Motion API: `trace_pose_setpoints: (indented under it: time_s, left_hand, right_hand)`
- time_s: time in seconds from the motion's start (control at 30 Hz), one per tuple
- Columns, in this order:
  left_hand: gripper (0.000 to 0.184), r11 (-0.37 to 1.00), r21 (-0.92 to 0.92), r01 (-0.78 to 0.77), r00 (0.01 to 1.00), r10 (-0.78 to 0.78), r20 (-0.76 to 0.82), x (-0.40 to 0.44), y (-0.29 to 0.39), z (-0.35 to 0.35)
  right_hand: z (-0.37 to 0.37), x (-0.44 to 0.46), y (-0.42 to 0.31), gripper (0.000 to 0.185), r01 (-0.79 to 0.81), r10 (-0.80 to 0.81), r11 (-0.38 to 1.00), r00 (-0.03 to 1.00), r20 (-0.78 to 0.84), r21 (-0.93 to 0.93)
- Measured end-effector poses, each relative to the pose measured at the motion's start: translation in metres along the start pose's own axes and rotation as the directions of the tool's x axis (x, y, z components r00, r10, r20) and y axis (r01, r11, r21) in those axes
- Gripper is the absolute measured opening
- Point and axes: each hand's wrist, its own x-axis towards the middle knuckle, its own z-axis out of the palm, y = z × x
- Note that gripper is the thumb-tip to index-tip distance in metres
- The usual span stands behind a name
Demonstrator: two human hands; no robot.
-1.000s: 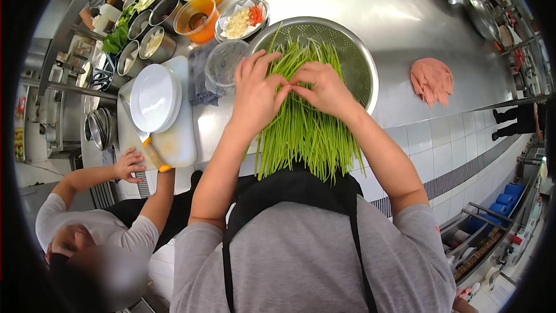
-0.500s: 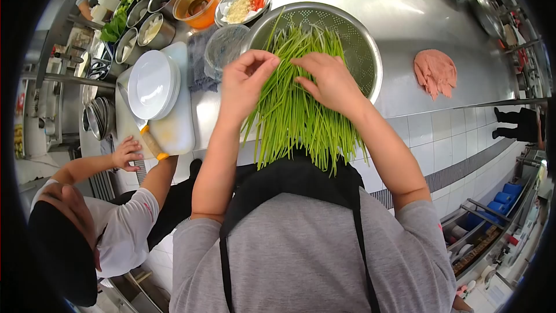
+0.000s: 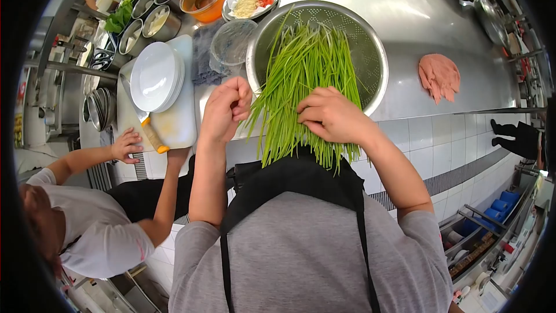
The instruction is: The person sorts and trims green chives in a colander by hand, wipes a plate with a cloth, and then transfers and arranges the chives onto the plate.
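Long green stalks (image 3: 310, 75) lie in a perforated steel colander (image 3: 375, 52), their ends hanging over its near rim toward the black apron. My left hand (image 3: 227, 107) is beside the stalks, left of the colander, with its fingers curled together; anything between them is too small to make out. On the right part of the bundle rests my right hand (image 3: 331, 115), fingers bent against the stalks near their lower ends. A clear plastic container (image 3: 231, 43) touches the colander's left side.
White plates (image 3: 155, 78) and a yellow-handled knife (image 3: 153, 134) lie on a cutting board (image 3: 179, 124). A co-worker's hand (image 3: 126, 145) is near it. Behind are an orange tub (image 3: 204, 0) and a bowl of chopped food (image 3: 252, 0). A pink cloth (image 3: 439, 77) lies right.
My hands have moved apart and nearer to my body. The left went down and left, off the stalks; the right slid down along them. The co-worker's head and arm have shifted.
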Motion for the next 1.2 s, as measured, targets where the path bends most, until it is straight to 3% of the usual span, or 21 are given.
trace_pose_setpoints:
  time_s: [0.13,0.2,0.23,0.3,0.4,0.43,0.47,0.5,0.53,0.6,0.7,0.8,0.87,0.97,1.0,1.07,1.1,1.13,1.2]
  left_hand:
    - [0.017,0.999,0.04,0.001,0.993,-0.006,0.12,-0.003,-0.009,-0.021]
    - [0.019,1.0,0.027,0.015,0.983,-0.019,0.18,-0.004,-0.01,-0.024]
    - [0.019,1.0,0.03,0.011,0.983,-0.016,0.184,-0.004,-0.009,-0.023]
    - [0.024,1.0,0.015,0.019,0.99,-0.021,0.136,-0.002,-0.007,-0.017]
    - [0.032,0.997,0.068,-0.024,0.999,0.021,0.035,-0.003,-0.005,-0.014]
    - [0.032,0.998,0.064,-0.026,0.999,0.024,0.035,-0.004,-0.004,-0.012]
    - [0.033,0.978,0.201,-0.049,0.998,0.054,-0.019,-0.007,-0.002,-0.008]
    - [0.035,0.939,0.337,-0.06,0.994,0.089,-0.069,-0.009,-0.003,-0.005]
    - [0.035,0.94,0.336,-0.061,0.994,0.089,-0.07,-0.009,-0.004,-0.005]
    - [0.034,0.929,0.366,-0.054,0.998,0.06,-0.006,-0.008,-0.003,-0.003]
    - [0.035,0.962,0.267,-0.055,0.997,0.037,0.069,-0.003,-0.008,-0.006]
    - [0.032,0.958,0.272,-0.092,0.994,0.071,0.085,-0.002,-0.011,-0.007]
    - [0.031,0.935,0.336,-0.11,0.993,0.093,0.067,-0.001,-0.007,-0.003]
    - [0.031,0.916,0.391,-0.086,0.996,0.068,0.059,0.004,0.001,0.011]
    - [0.031,0.922,0.385,-0.044,0.998,0.019,0.067,0.006,0.003,0.017]
    - [0.033,0.925,0.381,-0.012,0.997,-0.017,0.073,0.012,-0.002,0.026]
    - [0.034,0.926,0.376,0.025,0.995,-0.058,0.077,0.016,-0.004,0.03]
    - [0.034,0.925,0.379,0.015,0.994,-0.054,0.093,0.019,-0.004,0.033]
    - [0.041,0.784,0.594,-0.18,0.984,0.135,0.121,0.024,-0.009,0.038]
  right_hand:
    - [-0.004,-0.005,0.001,0.012,-0.09,0.091,0.996,0.995,0.035,-0.006]
    - [-0.009,0.004,-0.008,0.014,-0.216,0.208,0.969,0.975,-0.073,-0.117]
    - [-0.004,0.01,-0.011,0.014,-0.215,0.207,0.969,0.975,-0.079,-0.121]
    - [0.005,0.022,-0.017,0.012,-0.026,0.023,1.0,0.955,-0.297,-0.008]
    - [-0.002,0.02,-0.015,0.012,-0.061,0.054,0.998,0.973,-0.223,-0.027]
    - [-0.006,0.016,-0.005,0.01,-0.094,0.086,0.996,0.939,-0.334,-0.008]
    - [-0.015,0.013,0.0,0.01,-0.093,0.085,0.996,0.942,-0.325,-0.009]
    - [-0.024,0.01,0.002,0.009,-0.228,0.238,0.971,0.929,-0.283,0.07]
    - [-0.029,0.009,0.003,0.008,-0.36,0.384,0.922,0.893,-0.234,0.141]
    - [-0.02,0.009,0.004,0.009,-0.316,0.329,0.944,0.916,-0.228,0.091]
    - [0.002,0.017,-0.005,0.012,-0.305,0.305,0.946,0.952,-0.019,-0.111]
    - [0.005,0.02,-0.003,0.013,-0.276,0.276,0.96,0.961,-0.005,-0.039]
    - [-0.001,0.019,-0.001,0.011,-0.248,0.247,0.969,0.967,-0.069,-0.003]
    - [-0.025,0.027,-0.01,0.006,-0.322,0.409,0.906,0.832,-0.375,0.275]
    - [-0.027,0.032,-0.014,0.006,-0.321,0.407,0.908,0.831,-0.379,0.271]
    - [-0.027,0.044,-0.019,0.007,-0.084,0.062,0.996,0.861,-0.505,-0.021]
    - [-0.023,0.049,-0.025,0.009,-0.069,0.003,0.991,0.866,-0.5,-0.114]
    - [-0.018,0.054,-0.028,0.011,-0.085,-0.015,0.982,0.858,-0.514,-0.169]
    - [-0.012,0.058,-0.034,0.017,-0.15,0.053,0.98,0.826,-0.561,-0.128]
